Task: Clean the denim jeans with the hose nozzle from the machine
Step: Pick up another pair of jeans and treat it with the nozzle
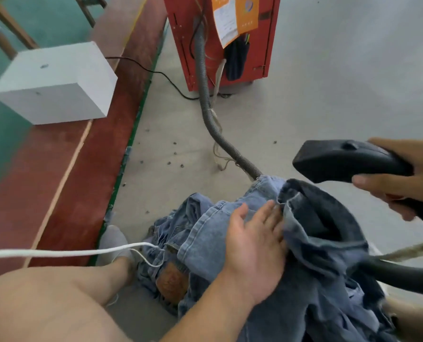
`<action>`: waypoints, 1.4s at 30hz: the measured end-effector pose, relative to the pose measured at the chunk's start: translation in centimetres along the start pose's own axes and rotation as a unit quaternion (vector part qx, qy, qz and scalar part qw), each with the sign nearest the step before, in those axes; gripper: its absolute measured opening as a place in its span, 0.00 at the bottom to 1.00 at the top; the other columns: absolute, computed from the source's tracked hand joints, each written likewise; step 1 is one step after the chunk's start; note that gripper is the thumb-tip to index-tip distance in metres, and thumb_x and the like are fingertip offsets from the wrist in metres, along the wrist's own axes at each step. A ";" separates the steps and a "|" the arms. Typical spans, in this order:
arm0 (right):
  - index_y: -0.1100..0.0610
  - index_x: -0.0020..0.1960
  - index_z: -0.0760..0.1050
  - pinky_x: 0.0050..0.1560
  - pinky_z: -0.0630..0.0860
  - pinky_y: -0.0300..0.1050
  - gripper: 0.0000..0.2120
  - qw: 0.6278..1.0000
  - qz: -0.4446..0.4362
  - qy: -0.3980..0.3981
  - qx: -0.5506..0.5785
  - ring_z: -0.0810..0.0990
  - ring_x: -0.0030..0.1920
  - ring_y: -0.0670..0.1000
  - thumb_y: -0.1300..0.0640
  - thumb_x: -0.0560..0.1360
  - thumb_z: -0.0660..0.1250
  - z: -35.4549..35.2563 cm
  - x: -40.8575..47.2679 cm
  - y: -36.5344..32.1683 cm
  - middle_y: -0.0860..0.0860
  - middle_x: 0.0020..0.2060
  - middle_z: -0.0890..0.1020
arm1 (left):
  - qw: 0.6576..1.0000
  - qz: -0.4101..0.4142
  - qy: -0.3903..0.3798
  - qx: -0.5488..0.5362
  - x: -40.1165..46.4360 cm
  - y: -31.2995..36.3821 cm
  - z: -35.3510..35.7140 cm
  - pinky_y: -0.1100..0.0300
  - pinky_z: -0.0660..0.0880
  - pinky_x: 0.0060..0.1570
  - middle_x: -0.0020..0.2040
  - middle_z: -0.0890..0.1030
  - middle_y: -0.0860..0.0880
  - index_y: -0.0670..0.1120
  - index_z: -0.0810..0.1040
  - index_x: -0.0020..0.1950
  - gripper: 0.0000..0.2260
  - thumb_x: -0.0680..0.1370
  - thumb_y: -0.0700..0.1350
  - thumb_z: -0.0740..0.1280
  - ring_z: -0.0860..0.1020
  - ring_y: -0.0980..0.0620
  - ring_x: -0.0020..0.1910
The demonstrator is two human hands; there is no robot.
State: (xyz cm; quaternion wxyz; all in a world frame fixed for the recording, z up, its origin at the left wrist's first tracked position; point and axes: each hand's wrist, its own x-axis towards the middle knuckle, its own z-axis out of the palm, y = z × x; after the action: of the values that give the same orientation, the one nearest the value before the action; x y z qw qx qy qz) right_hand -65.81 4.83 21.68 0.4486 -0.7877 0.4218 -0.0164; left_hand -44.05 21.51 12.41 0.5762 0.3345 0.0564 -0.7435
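Nearest, the left hand [255, 245] lies flat with straight fingers on the denim jeans [292, 255], which are heaped over the person's lap and spill to the floor [329, 95]. Just beyond, the right hand [403, 176] grips the black hose nozzle [348, 160], held clear above the cloth. The grey hose [205, 90] runs back to the red machine [262, 40]. The step looks like steadying 1 patch before cleaning; next, the nozzle must come down beside the pressing fingers.

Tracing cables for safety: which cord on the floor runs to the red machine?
The thin black cord, curving across the grey floor to the red machine; the white cord crosses nearer the jeans.
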 end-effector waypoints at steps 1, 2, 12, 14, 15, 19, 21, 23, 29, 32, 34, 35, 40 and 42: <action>0.48 0.57 0.77 0.24 0.78 0.46 0.24 0.999 0.003 -0.051 -0.003 0.80 0.23 0.62 0.32 0.73 0.74 0.2 -0.1 0.2 0.61 0.28 0.81 | 1.000 0.001 -0.003 -0.009 0.5 0.3 -0.3 0.48 0.65 0.77 0.67 0.81 0.41 0.40 0.75 0.72 0.29 0.83 0.59 0.51 0.79 0.44 0.66; 0.48 0.59 0.77 0.25 0.79 0.47 0.24 0.995 0.009 -0.099 -0.013 0.81 0.24 0.62 0.32 0.73 0.74 0.7 0.0 0.4 0.61 0.29 0.81 | 1.000 0.005 -0.011 -0.014 0.9 0.3 -0.5 0.49 0.66 0.76 0.65 0.81 0.40 0.39 0.77 0.70 0.30 0.83 0.59 0.50 0.79 0.44 0.64; 0.38 0.47 0.77 0.27 0.81 0.48 0.08 1.000 0.025 0.001 -0.010 0.81 0.26 0.55 0.36 0.75 0.71 3.4 2.1 -2.7 0.55 0.30 0.83 | 0.968 0.033 0.032 0.248 -0.3 -0.4 -3.2 0.53 0.78 0.63 0.58 0.85 0.44 0.44 0.85 0.60 0.24 0.80 0.56 0.55 0.81 0.47 0.60; 0.38 0.45 0.75 0.28 0.80 0.49 0.06 0.999 0.014 0.022 -0.020 0.81 0.26 0.54 0.41 0.77 0.71 3.7 2.2 -3.3 0.54 0.30 0.82 | 0.832 0.170 0.154 0.506 -0.6 1.9 -4.5 0.52 0.79 0.60 0.54 0.86 0.52 0.53 0.84 0.59 0.18 0.80 0.57 0.59 0.82 0.51 0.57; 0.39 0.45 0.75 0.28 0.79 0.47 0.06 0.999 0.004 0.022 -0.028 0.80 0.25 0.53 0.42 0.77 0.71 3.8 2.2 -3.6 0.53 0.29 0.82 | 0.704 0.221 0.213 0.640 -0.7 3.7 -5.9 0.51 0.77 0.63 0.59 0.83 0.52 0.55 0.81 0.64 0.16 0.81 0.56 0.61 0.80 0.51 0.61; 0.46 0.48 0.74 0.26 0.74 0.37 0.07 0.997 -0.022 0.040 -0.055 0.79 0.23 0.47 0.47 0.79 0.72 4.7 2.3 -4.4 0.44 0.27 0.81 | 0.553 -0.097 0.266 0.783 -2.2 10.3 -11.4 0.51 0.72 0.69 0.73 0.74 0.43 0.42 0.65 0.78 0.39 0.78 0.69 0.64 0.74 0.43 0.70; 0.46 0.49 0.74 0.27 0.74 0.36 0.07 0.996 -0.019 0.036 -0.078 0.78 0.24 0.43 0.47 0.78 0.71 5.1 2.4 -4.6 0.39 0.29 0.81 | 0.591 -0.162 0.235 0.754 -3.3 11.2 -11.9 0.57 0.78 0.51 0.57 0.84 0.45 0.43 0.79 0.63 0.33 0.75 0.71 0.67 0.83 0.46 0.53; 0.45 0.50 0.73 0.28 0.75 0.36 0.07 0.996 -0.014 0.030 -0.077 0.78 0.24 0.42 0.47 0.79 0.71 5.1 2.4 -4.9 0.36 0.30 0.81 | 0.632 -0.063 0.229 0.737 -3.6 11.6 -11.6 0.57 0.74 0.42 0.44 0.86 0.47 0.43 0.82 0.50 0.21 0.76 0.62 0.73 0.84 0.48 0.43; 0.44 0.50 0.73 0.29 0.74 0.34 0.07 0.996 -0.022 0.038 -0.082 0.78 0.27 0.40 0.47 0.79 0.71 5.3 1.7 -5.2 0.34 0.32 0.81 | 0.943 0.154 0.107 0.274 -3.0 8.5 -4.6 0.53 0.81 0.40 0.47 0.86 0.42 0.47 0.80 0.47 0.07 0.73 0.38 0.75 0.84 0.47 0.44; 0.43 0.49 0.73 0.29 0.75 0.35 0.07 0.997 -0.030 0.031 -0.067 0.78 0.25 0.42 0.49 0.80 0.71 5.0 1.0 -5.0 0.37 0.30 0.81 | 0.977 0.100 -0.011 0.186 -3.0 5.5 -2.7 0.45 0.81 0.60 0.63 0.83 0.38 0.41 0.79 0.66 0.18 0.76 0.37 0.73 0.83 0.41 0.60; 0.41 0.47 0.73 0.29 0.75 0.37 0.08 0.998 -0.034 0.017 -0.052 0.78 0.24 0.43 0.48 0.80 0.71 4.4 0.2 -4.5 0.42 0.28 0.81 | 0.959 0.075 -0.057 0.267 -3.1 2.8 -2.4 0.46 0.77 0.66 0.66 0.82 0.41 0.45 0.80 0.68 0.17 0.79 0.37 0.70 0.80 0.42 0.66; 0.40 0.46 0.73 0.29 0.76 0.38 0.08 0.998 -0.033 0.004 -0.045 0.78 0.24 0.46 0.47 0.80 0.71 3.9 -0.3 -4.2 0.45 0.27 0.81 | 0.938 0.081 -0.054 0.332 -3.3 1.6 -2.4 0.48 0.76 0.69 0.68 0.81 0.45 0.49 0.80 0.69 0.18 0.81 0.36 0.69 0.79 0.46 0.68; 0.45 0.51 0.78 0.30 0.78 0.45 0.16 0.994 0.028 -0.091 0.054 0.78 0.27 0.53 0.36 0.73 0.74 1.2 -2.6 -2.0 0.52 0.32 0.80 | 0.765 0.209 -0.008 0.609 -3.5 -2.5 -3.0 0.70 0.54 0.77 0.75 0.59 0.74 0.67 0.59 0.75 0.30 0.83 0.42 0.68 0.53 0.75 0.76; 0.49 0.57 0.78 0.31 0.79 0.48 0.21 0.988 0.067 -0.119 0.069 0.78 0.28 0.55 0.36 0.73 0.76 0.1 -3.1 -0.8 0.53 0.33 0.80 | 0.730 0.259 0.039 0.632 -3.7 -3.7 -3.6 0.67 0.55 0.78 0.75 0.58 0.73 0.65 0.56 0.76 0.31 0.83 0.42 0.68 0.53 0.75 0.76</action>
State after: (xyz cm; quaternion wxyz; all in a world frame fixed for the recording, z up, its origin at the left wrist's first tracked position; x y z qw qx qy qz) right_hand -67.25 7.25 23.29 0.5490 -0.7214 0.4147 0.0786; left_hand -45.42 27.42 10.57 0.3993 0.6521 -0.4925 -0.4157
